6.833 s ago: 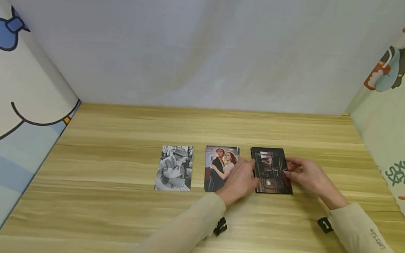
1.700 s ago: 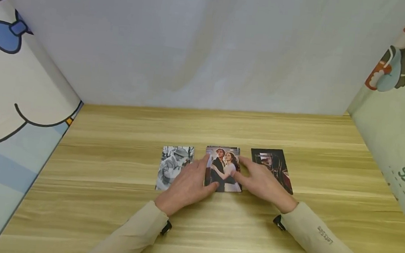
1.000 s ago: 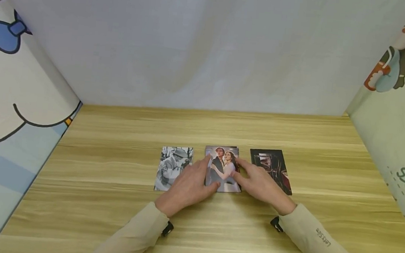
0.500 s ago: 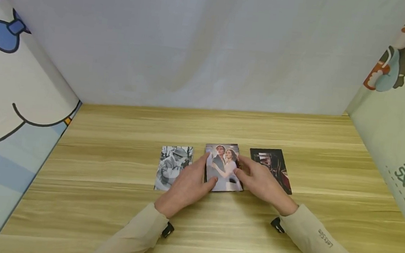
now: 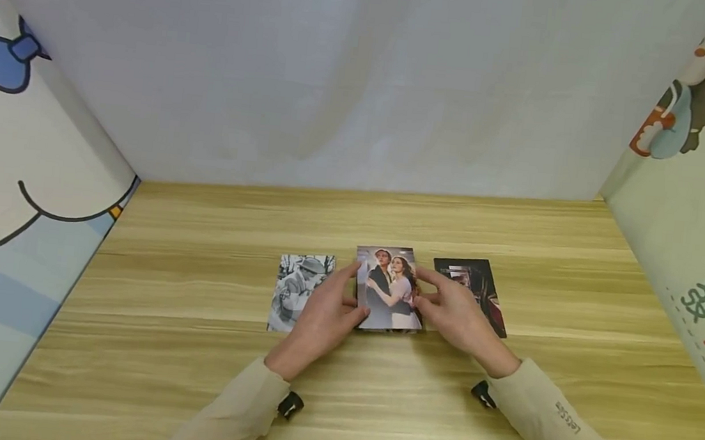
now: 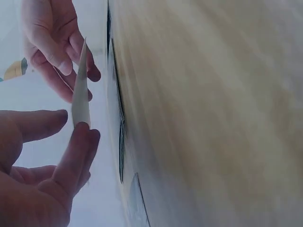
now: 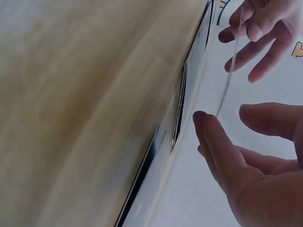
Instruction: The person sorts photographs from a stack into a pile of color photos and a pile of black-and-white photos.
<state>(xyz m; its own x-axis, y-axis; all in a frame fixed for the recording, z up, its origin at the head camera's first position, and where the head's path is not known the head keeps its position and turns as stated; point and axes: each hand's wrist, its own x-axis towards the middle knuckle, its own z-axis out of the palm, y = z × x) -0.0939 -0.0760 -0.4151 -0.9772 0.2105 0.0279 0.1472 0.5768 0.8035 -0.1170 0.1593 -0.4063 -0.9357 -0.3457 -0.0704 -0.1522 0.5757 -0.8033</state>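
A colour photo card of an embracing couple [image 5: 390, 290] is lifted above the middle stack of cards [image 6: 118, 118], with a gap beneath it in both wrist views. My left hand [image 5: 321, 319] holds its left edge, thumb near the lower left corner. At its right edge, my right hand [image 5: 457, 316] holds it between thumb and fingers. The right wrist view shows the card nearly edge-on, slightly bowed. To the left lies a black-and-white photo card [image 5: 296, 288], partly behind my left hand. A dark photo card [image 5: 486, 287] lies to the right, partly covered by my right hand.
The cards lie on a wood-grain table [image 5: 200, 235]. A pale cloth wall [image 5: 364, 88] rises behind the table, with printed panels at the left and right sides. Black straps [image 5: 290, 405] show beneath my cuffs.
Both hands were earlier at the dark card on the right, then moved left to the middle stack. Over the last second, they raised the couple card off that stack.
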